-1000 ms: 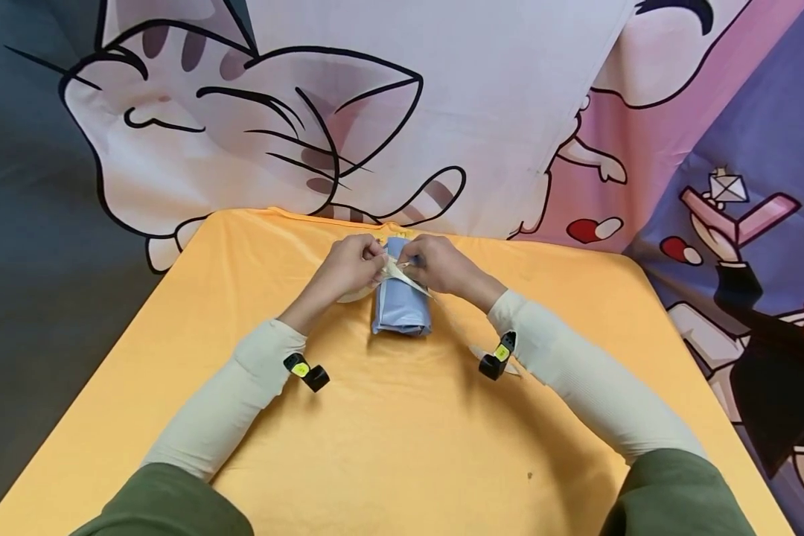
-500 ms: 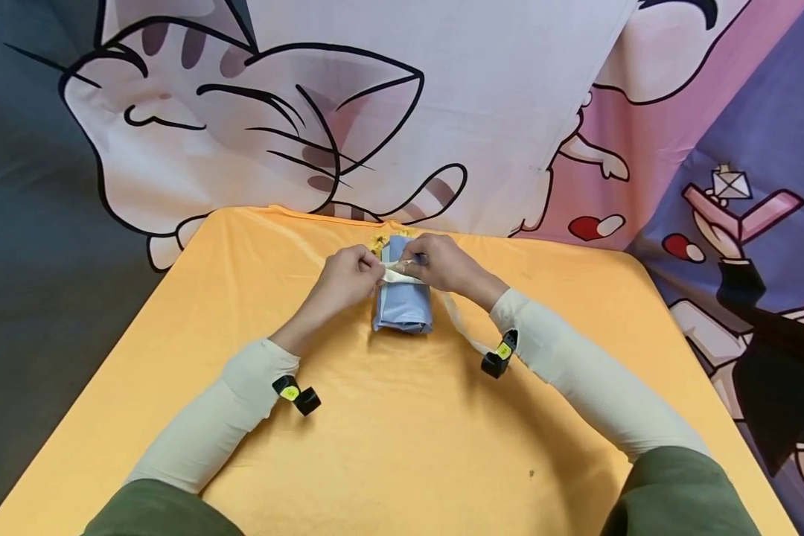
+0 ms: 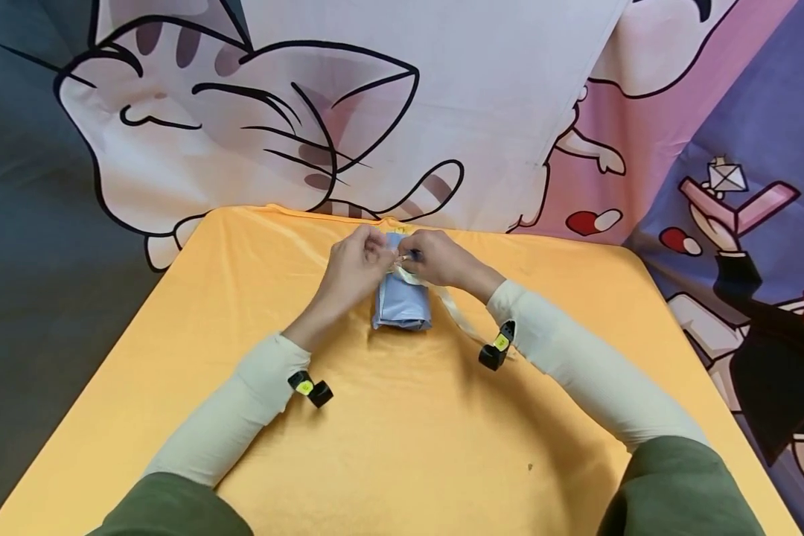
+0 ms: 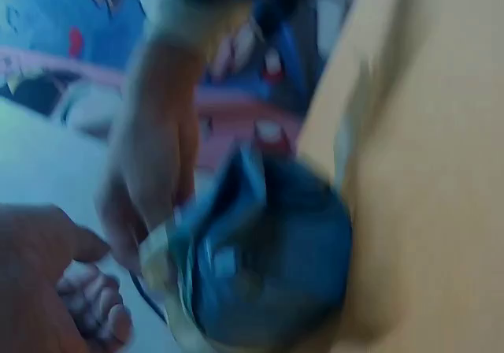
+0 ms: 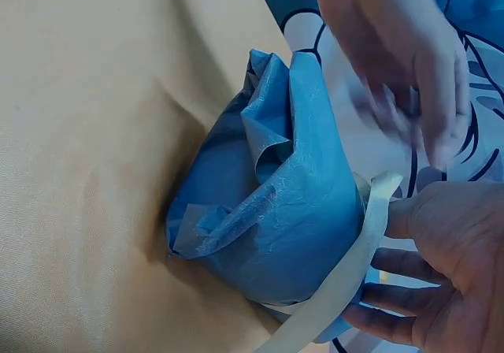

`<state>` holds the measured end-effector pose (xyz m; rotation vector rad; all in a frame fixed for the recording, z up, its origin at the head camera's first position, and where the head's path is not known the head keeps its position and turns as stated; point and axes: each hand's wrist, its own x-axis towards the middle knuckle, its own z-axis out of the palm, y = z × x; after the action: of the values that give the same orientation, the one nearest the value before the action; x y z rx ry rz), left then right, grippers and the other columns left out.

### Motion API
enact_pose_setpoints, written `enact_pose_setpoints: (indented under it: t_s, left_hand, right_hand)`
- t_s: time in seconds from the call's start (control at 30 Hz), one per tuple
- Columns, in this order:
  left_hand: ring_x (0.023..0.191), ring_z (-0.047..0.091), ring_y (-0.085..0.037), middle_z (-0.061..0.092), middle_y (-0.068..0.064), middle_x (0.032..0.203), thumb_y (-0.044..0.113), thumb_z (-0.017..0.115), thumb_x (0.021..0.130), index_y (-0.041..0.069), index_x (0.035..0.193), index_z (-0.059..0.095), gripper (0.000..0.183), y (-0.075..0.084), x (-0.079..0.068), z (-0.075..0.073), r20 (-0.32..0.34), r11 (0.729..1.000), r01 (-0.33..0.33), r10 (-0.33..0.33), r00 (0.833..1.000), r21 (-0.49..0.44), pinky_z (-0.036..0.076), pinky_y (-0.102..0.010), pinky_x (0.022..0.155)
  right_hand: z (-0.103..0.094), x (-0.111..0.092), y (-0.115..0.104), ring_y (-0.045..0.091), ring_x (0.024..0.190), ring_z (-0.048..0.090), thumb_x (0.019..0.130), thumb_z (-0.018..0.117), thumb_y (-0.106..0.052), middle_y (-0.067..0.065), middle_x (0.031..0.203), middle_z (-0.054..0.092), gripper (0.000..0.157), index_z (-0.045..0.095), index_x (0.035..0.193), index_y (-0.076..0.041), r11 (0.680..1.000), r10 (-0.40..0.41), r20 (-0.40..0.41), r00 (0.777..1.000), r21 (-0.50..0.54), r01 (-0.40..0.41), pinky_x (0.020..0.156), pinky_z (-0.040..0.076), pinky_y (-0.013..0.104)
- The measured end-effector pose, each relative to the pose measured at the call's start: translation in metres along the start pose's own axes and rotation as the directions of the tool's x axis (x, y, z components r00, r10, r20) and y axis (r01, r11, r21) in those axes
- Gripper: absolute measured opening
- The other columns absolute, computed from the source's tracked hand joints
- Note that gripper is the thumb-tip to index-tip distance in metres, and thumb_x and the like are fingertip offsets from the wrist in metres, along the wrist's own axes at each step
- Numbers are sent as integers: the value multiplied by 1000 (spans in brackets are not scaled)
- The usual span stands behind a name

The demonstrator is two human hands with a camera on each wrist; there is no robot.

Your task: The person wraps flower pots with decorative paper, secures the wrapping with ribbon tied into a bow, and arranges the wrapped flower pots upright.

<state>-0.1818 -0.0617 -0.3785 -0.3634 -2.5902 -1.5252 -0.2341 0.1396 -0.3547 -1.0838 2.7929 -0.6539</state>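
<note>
A bouquet in blue wrapping (image 3: 403,301) lies on the table, its folded bottom end toward me. A bit of yellow shows at its far end, mostly hidden by my hands. A cream ribbon (image 5: 339,282) runs across the wrapping, and its tail trails off to the right in the head view. My right hand (image 3: 438,260) pinches the ribbon between thumb and fingers against the bouquet's side. Just left of it, my left hand (image 3: 355,268) hovers with loosely bent fingers. In the left wrist view its thumb stands apart from the fingers, with nothing visible between them.
An orange cloth (image 3: 388,439) covers the table, with a small dark speck (image 3: 530,467) at the front right. Right behind the far edge hangs a backdrop (image 3: 496,112) printed with cartoon figures. A black camera (image 3: 310,388) sits on the left wrist.
My left hand pinched and drew the ribbon leftward earlier; now it has risen slightly and its fingers have loosened. My right hand stays at the ribbon, almost in place.
</note>
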Motion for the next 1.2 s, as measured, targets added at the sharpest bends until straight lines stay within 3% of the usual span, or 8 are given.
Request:
enact_pose_setpoints:
  t_s: [0.13,0.37,0.67,0.8,0.9,0.97,1.07,1.2]
  left_hand:
    - [115,74,-28,79,-13,126,20,79,109,6,135,70,31,-18,15,1,35,996,-67,69,997,-54,61,-41,97]
    - [101,80,-25,85,-12,113,12,86,102,6,129,75,29,-33,15,9,62,998,-47,49,997,-31,64,-34,87]
    - [101,83,-27,86,-11,109,7,87,99,6,118,79,21,-29,18,6,73,997,-65,62,995,33,68,-44,93]
    - [100,83,-29,87,-12,106,4,84,100,4,121,82,21,-28,20,6,67,996,-80,76,995,51,68,-45,94]
    - [103,82,-29,87,-12,107,7,84,101,4,126,82,25,-25,21,9,69,998,-49,46,997,39,67,-43,91]
    - [106,81,-30,86,-13,108,9,85,102,3,128,81,27,-24,21,12,67,1000,-15,13,998,20,67,-41,89]
    - [108,79,-29,85,-13,110,12,86,102,4,130,80,30,-24,19,13,56,1000,20,-20,998,1,64,-39,87]
    - [103,78,-29,84,-12,107,10,86,102,7,119,84,18,-26,15,13,32,1000,8,-8,999,-11,63,-39,86]
  right_hand:
    - [-1,1,-1,25,96,66,110,75,-15,13,108,80,12,82,109,-5,1000,21,-5,1000,8,-21,87,55,42]
    - [-4,2,-2,19,87,61,109,74,-12,9,102,81,13,85,103,-11,993,88,9,996,72,-88,78,50,31]
    - [-9,3,-17,10,66,53,109,75,-22,3,90,78,20,84,97,-9,949,238,-25,971,216,-227,64,44,26]
    - [-9,-3,-21,22,100,73,106,79,-28,9,119,81,20,81,111,-9,951,255,-51,966,192,-241,86,60,35]
    - [-9,-17,-18,35,127,73,103,82,-33,14,134,74,37,71,126,-6,931,306,-37,951,221,-291,102,64,49]
    - [-7,-28,-11,39,130,72,103,82,-34,16,136,72,42,68,130,-5,922,326,-10,945,223,-316,103,64,50]
    - [-2,-37,-2,35,116,74,108,75,-29,17,133,74,32,72,129,-4,919,327,14,945,227,-322,94,64,46]
    - [6,-34,2,23,90,70,114,67,-27,14,128,77,25,78,126,-8,921,303,-40,952,271,-282,78,58,35]
